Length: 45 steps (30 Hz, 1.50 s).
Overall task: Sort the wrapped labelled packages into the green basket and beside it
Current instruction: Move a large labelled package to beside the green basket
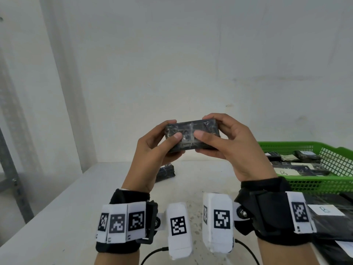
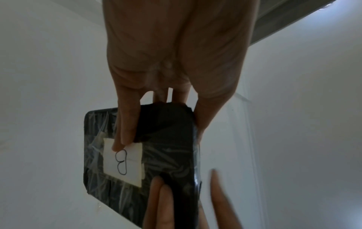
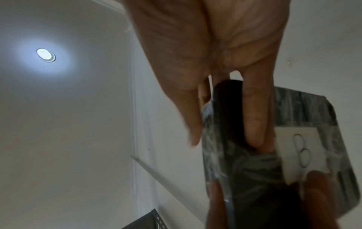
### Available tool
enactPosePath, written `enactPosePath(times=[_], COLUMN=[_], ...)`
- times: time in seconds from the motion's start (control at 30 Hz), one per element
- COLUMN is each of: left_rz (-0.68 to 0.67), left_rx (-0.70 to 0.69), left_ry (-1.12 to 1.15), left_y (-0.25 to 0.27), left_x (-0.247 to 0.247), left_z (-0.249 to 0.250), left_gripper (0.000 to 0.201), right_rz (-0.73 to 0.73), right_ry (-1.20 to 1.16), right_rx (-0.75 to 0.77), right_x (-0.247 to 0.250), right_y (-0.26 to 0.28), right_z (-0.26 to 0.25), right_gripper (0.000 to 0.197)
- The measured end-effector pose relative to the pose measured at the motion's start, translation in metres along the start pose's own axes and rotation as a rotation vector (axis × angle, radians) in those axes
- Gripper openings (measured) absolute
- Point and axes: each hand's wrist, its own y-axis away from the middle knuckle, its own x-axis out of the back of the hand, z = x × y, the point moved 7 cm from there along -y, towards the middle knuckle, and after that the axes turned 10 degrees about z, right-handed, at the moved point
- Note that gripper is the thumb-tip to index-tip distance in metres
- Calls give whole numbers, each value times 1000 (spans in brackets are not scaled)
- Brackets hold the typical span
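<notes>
**A bare sorting room**

It looks like a plain workroom or storeroom: blank white walls point(image 1: 172, 54), a white table point(image 1: 57, 217), a grey metal rack upright point(image 1: 11, 169), and a recessed ceiling lamp point(image 3: 46, 55). A green basket point(image 1: 315, 185) holds wrapped, hand-lettered packages point(image 1: 298, 170).

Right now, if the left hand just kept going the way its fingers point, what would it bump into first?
The left hand grips the wrapped package labelled B, so that goes along. Beyond it, probably the right hand on the other end; then the white wall, though depth is unclear.

Plain white walls point(image 1: 172, 54), a pale table point(image 1: 57, 226), one round ceiling light point(image 3: 46, 55).
</notes>
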Motion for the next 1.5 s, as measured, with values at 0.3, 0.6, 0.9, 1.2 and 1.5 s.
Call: enactPosePath(times=[0.3,0.6,0.9,1.2,1.5], left_rz=[-75,-251,169,172,21], left_rx=[-43,45,156,324,501], left_ry=[-66,-339,-141,13,-151], left_y=[1,5,-6,-4,41], left_x=[-5,2,34,20,-21], left_z=[5,-3,-4,-17,-57], left_gripper=[44,60,44,51,42], right_rz=[51,85,93,38,308], right_ry=[14,-73,334,184,165], right_rx=[14,-155,-152,-288,-313], right_x=[3,2,23,36,123], right_y=[1,0,-5,0,61], right_z=[-3,7,13,39,21], right_gripper=[29,37,27,33,29])
